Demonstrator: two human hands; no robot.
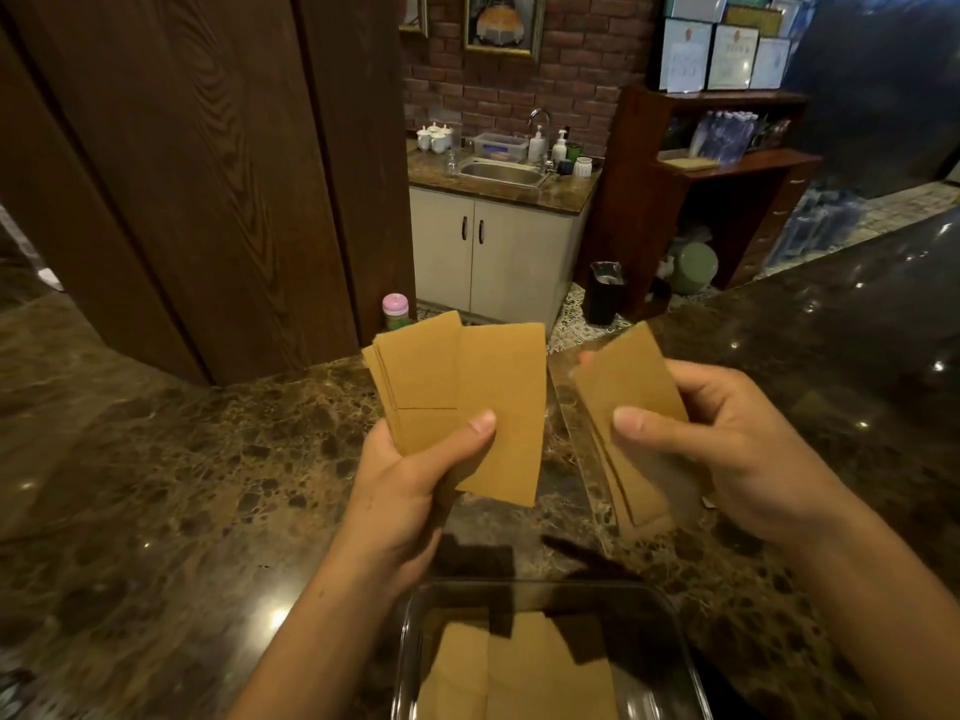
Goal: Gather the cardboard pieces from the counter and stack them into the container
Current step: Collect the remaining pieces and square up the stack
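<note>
The clear container [519,584] sits closest, at the near edge of the dark marbled surface [182,485]. A few tan cardboard pieces [519,678] already lie flat on its floor, overlapping rather than squared up.

Above and just beyond the container, both hands are raised off the surface, each holding more cardboard. The left hand [410,475], beyond the container's left side, pinches a fanned stack [467,387]. Its thumb presses on the front sheet, and its fingers are curled behind, hidden by the cardboard. That front sheet sits offset to the right of the others. The right hand [727,449], beyond the container's right side, pinches a smaller sheaf [628,376] the same way, thumb on top and fingers wrapped round the far edge. The sheaf's lower end is blurred, so the number of sheets cannot be told. The two bundles are apart, not touching.

No loose pieces show on the surface around the container, so the gathering looks finished. The step in hand seems to be sorting the two bundles before they go in. The next move likely calls for laying the sheaf onto the fanned stack and evening the edges. The lot would then be lowered flat into the container, lined up with the sheets already there. The offset front sheet is the one most likely to slip.
</note>
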